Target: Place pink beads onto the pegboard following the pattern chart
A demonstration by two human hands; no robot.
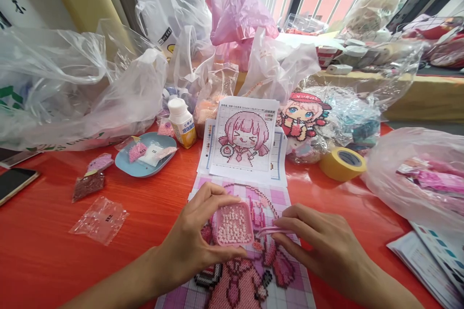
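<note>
Left hand (195, 236) curled around a small pink tray (234, 224) of pale beads, thumb under its near rim, fingers over its far edge; tray held just above the bead picture (250, 270). Right hand (319, 241) pinches pink tweezers (270, 231), tips pointing left, just beside the tray's right side. The bead picture lies on a gridded sheet at the near edge of the red table (43, 251), centre.

Beyond it, toward the far edge: printed pattern sheet (243, 141) of a pink-haired figure. Left of the sheet: white bottle with yellow label (182, 122), blue dish (145, 157) holding small bead bags. Right of the sheet: roll of yellow tape (342, 163). Phone (14, 183) at the left edge.
</note>
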